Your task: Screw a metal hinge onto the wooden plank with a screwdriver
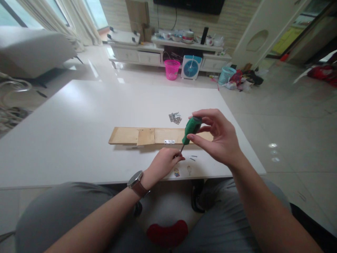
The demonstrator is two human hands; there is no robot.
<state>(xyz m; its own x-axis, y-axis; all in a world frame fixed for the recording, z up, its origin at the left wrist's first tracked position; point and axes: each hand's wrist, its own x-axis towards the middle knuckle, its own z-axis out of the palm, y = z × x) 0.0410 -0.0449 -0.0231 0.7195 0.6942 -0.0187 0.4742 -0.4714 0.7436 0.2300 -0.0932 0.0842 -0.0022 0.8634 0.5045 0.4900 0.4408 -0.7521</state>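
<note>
My right hand [218, 138] is closed round the handle of a green screwdriver [191, 129], which tilts down to the left. Its metal tip meets the pinched fingers of my left hand [162, 164], which seem to hold something small at the tip; I cannot make out what. Just behind the hands lies a long wooden board [126, 135] with a small metal hinge [169, 142] on its near edge. Two loose screws [193, 157] lie on the white table [79, 116] beside the screwdriver tip. Several spare hinges [174, 117] sit behind the board.
Two small stickers [182, 172] mark the table's near edge. Beyond the table stand a low white TV cabinet [147, 56], a pink basket [171, 69], a blue fan [191, 66] and a teal basket [226, 74]. A grey sofa [31, 49] is at far left.
</note>
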